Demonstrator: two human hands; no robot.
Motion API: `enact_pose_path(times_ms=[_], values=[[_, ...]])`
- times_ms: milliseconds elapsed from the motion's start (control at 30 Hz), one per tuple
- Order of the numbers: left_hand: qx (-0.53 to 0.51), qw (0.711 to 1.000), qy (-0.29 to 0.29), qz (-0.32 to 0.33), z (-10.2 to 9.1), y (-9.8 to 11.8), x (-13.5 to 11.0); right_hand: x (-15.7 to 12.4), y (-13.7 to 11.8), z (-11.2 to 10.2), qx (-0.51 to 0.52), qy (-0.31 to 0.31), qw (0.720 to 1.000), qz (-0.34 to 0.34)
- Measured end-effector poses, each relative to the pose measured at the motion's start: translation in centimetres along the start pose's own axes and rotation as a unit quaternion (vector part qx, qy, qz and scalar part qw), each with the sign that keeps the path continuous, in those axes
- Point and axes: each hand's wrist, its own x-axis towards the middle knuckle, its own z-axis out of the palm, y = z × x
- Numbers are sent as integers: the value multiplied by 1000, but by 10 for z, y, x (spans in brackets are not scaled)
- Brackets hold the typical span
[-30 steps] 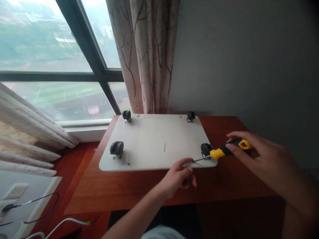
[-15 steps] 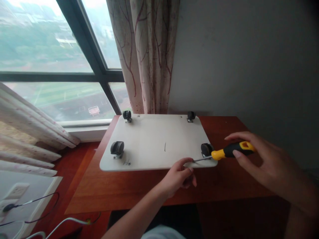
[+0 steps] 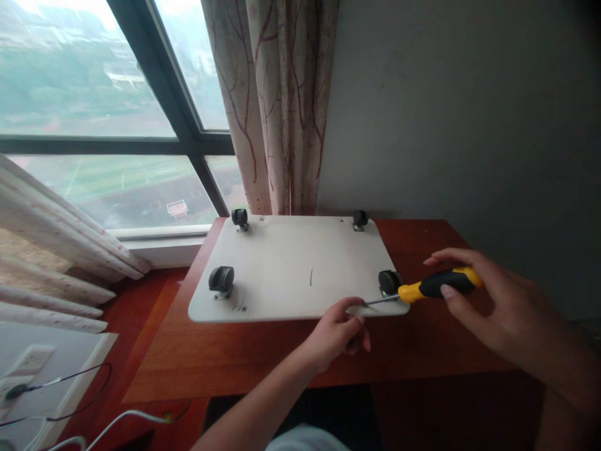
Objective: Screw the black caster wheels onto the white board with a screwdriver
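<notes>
My right hand point(image 3: 500, 300) is closed around the handle of a yellow and black screwdriver point(image 3: 441, 285), thumb below and fingers above. Its metal shaft points left, low over the near right corner of a white board point(image 3: 282, 263). At the tip is my left hand point(image 3: 340, 329), its index finger and thumb close together by the board's near edge and the other fingers curled. Whatever lies between those fingers is hidden. Beside the shaft stands a black caster point(image 3: 389, 282). Another caster point(image 3: 220, 280) sits at the near left corner.
Two more casters, one far left point(image 3: 239, 218) and one far right point(image 3: 360, 218), stand on the board. Beneath it is a reddish-brown wooden table point(image 3: 197, 363). A window point(image 3: 84, 75), a patterned curtain point(image 3: 286, 106) and a grey wall point(image 3: 446, 113) lie beyond. Cables point(image 3: 131, 414) hang at lower left.
The screwdriver's handle has turned about its length; the yellow hole at its end no longer faces me. My left hand and the board stay in place.
</notes>
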Motion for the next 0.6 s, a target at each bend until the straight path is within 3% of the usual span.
enact_pose_path(times_ms=[233, 433, 600], values=[[10, 1000, 3, 0, 0, 2, 0, 1, -1, 7, -27, 17, 999, 11], [9, 1000, -4, 4, 0, 0, 1, 0, -9, -1, 3, -32, 998, -61], [35, 999, -6, 12, 0, -2, 2, 0, -5, 3, -37, 17, 999, -32]])
